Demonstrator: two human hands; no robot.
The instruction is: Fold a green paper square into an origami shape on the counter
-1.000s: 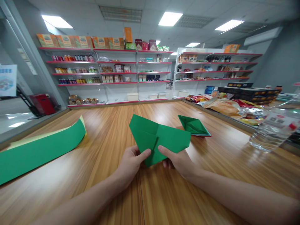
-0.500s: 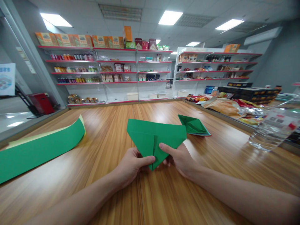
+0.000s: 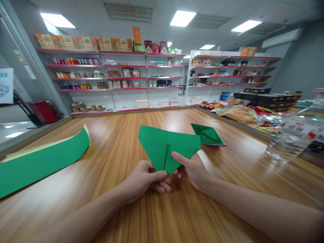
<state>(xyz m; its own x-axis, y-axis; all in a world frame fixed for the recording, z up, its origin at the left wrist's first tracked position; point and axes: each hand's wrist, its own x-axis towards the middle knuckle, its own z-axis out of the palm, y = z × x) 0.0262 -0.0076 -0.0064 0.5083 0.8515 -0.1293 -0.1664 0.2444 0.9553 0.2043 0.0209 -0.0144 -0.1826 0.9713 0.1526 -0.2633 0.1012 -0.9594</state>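
A folded sheet of green paper (image 3: 164, 141) is held above the table between both hands. Its broad edge faces away from me and its point is toward me, with a crease and a flap running down the middle. My left hand (image 3: 149, 177) pinches the lower point, thumb on top and fingers beneath. My right hand (image 3: 193, 167) grips the right slanting side, its thumb lying on the upper face and its fingers mostly hidden underneath. Just beyond the paper's right corner lies a smaller green folded paper piece (image 3: 209, 135) on the table.
A curled green strip with a yellowish back (image 3: 45, 165) lies on the wooden table (image 3: 118, 216) at left. At right stands a clear plastic bottle (image 3: 291, 138). Packaged snacks (image 3: 240, 114) and black boxes (image 3: 268, 99) are beyond the right edge. Stocked shelves (image 3: 126, 79) line the back.
The near point of the green paper has bent up slightly, and the left fingers now show below it. The right hand keeps nearly the same hold. The view has shifted slightly.
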